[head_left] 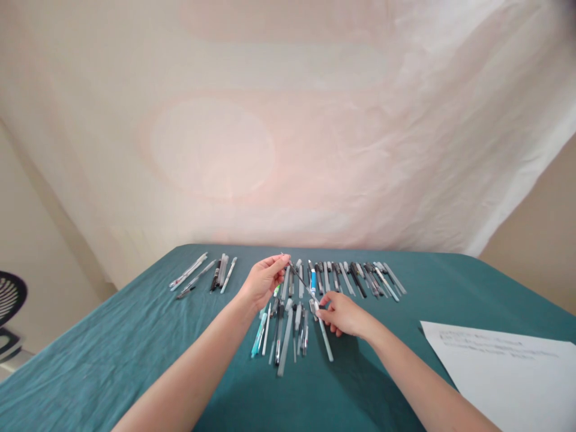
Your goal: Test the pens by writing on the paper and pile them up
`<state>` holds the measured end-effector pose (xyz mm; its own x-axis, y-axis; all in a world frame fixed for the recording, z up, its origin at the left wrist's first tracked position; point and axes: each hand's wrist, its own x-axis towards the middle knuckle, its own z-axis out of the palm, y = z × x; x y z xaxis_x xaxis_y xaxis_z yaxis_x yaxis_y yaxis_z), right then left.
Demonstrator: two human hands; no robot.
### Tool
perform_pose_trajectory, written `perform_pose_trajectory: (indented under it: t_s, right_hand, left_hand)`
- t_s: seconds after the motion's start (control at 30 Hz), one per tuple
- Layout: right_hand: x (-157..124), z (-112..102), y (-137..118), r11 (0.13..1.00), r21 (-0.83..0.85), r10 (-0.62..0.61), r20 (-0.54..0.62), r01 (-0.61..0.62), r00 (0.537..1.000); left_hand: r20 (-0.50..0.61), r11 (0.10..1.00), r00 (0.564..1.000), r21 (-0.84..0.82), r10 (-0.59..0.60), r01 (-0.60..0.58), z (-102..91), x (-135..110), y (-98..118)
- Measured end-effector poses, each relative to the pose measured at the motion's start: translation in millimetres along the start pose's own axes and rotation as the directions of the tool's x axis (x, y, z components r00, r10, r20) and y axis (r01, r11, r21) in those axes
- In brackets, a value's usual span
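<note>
My left hand (263, 279) is raised a little above the teal tablecloth (135, 348), its thumb and fingers pinched on the far end of a thin pen refill (298, 278). My right hand (344, 314) is closed on a clear pen barrel (324, 344) that slants down toward me; the refill runs into its upper end. Under and between the hands lies a loose cluster of pens (283, 330). Beyond it a row of pens (355, 279) lies side by side near the table's far edge.
A small group of pens (204, 275) lies at the far left of the table. A white printed sheet of paper (504, 366) rests at the right front. A pale cloth backdrop (288, 132) hangs behind the table. A black patterned object (9, 295) stands at the left edge.
</note>
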<state>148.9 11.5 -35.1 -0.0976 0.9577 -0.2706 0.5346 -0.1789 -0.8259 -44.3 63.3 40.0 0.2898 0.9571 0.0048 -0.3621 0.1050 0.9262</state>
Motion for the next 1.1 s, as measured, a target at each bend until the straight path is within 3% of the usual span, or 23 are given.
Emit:
perform_pose_trajectory:
  t_s: [0.33, 0.6, 0.7, 0.87, 1.0, 1.1]
  right_hand:
    - [-3, 1, -7, 0.997, 0.070, 0.031, 0.051, -0.035, 0.998]
    - [-4, -2, -9, 0.997, 0.076, 0.019, 0.074, -0.024, 0.997]
    - [-9, -10, -17, 0.990, 0.116, -0.077, 0.012, 0.075, 0.997]
    - [-23, -14, -37, 0.916, 0.344, -0.245, 0.073, 0.206, 0.967]
    - [-26, -10, -40, 0.926, 0.314, -0.234, 0.041, 0.210, 0.971]
    - [-22, -10, -32, 0.961, 0.245, -0.149, 0.062, 0.130, 0.987]
  left_hand:
    - [0.127, 0.983, 0.982, 0.140, -0.140, 0.122, 6.4, -5, -13]
    - [0.190, 0.966, 0.966, 0.223, -0.173, 0.129, 7.3, -7, -23]
    - [0.193, 0.958, 0.967, 0.264, -0.165, 0.111, 7.3, -7, -27]
    - [0.158, 0.934, 0.981, 0.354, -0.113, 0.050, 7.4, -7, -40]
    - [0.124, 0.879, 0.990, 0.476, -0.071, 0.003, 10.2, -10, -49]
    - [0.088, 0.798, 0.996, 0.601, -0.014, -0.042, 10.0, -8, -50]
